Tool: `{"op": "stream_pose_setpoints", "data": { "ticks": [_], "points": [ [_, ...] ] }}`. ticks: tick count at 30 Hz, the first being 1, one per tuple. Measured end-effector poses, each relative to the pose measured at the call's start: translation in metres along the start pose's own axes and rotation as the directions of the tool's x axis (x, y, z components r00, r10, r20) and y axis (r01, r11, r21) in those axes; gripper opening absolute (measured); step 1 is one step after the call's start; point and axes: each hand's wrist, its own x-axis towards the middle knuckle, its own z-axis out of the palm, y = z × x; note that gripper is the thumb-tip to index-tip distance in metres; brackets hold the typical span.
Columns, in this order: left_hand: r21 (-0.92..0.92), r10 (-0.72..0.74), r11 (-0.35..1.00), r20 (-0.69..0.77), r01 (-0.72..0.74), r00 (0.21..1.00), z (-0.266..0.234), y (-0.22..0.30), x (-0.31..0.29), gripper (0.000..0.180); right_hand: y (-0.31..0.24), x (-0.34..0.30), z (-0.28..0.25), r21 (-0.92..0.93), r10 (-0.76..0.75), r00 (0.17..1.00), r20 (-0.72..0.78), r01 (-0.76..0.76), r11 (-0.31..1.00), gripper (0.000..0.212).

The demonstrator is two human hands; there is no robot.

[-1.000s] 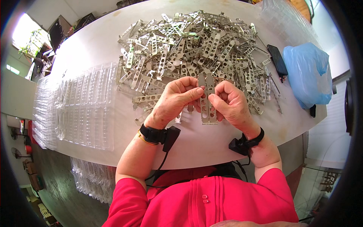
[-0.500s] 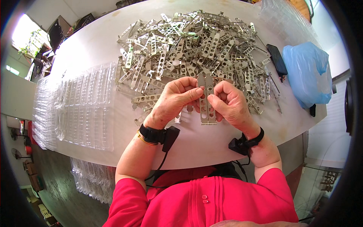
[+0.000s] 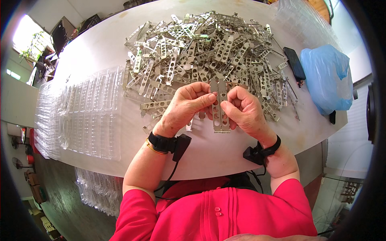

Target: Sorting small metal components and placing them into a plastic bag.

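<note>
Two flat metal brackets with holes (image 3: 217, 116) stand side by side between my hands, over the near part of the table. My left hand (image 3: 187, 102) pinches the left bracket, its thumb and curled fingers at the bracket's edge. On the other side, my right hand (image 3: 246, 107) is closed on the right bracket with thumb and bent forefinger. Some fingertips are hidden behind the brackets. Just beyond my hands spreads a large heap of similar silvery metal brackets (image 3: 193, 52), lying in all directions.
Clear plastic trays (image 3: 90, 112) are stacked at the left of the white table (image 3: 201, 156), and more trays (image 3: 305, 24) lie at the far right. A black phone (image 3: 294, 63) rests beside a blue plastic bag (image 3: 326, 78). Cables hang from my wrist straps.
</note>
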Motion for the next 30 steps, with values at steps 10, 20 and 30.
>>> {"op": "stream_pose_setpoints", "data": {
  "ticks": [10,20,30],
  "points": [
    [-0.005,0.016,1.0,-0.022,-0.016,1.0,-0.001,-0.002,0.0,0.02,0.001,0.001,0.0,0.006,-0.013,1.0,-0.015,0.013,1.0,0.011],
    [0.003,-0.016,1.0,0.035,0.016,0.999,0.003,0.0,-0.002,0.016,0.012,0.006,0.0,-0.031,0.007,1.0,0.001,-0.007,0.999,0.013],
    [0.053,0.004,0.999,-0.042,-0.002,0.999,0.007,0.0,-0.002,0.021,0.01,0.006,-0.003,-0.086,-0.092,0.993,-0.074,0.085,0.993,0.014]
  ]
}}
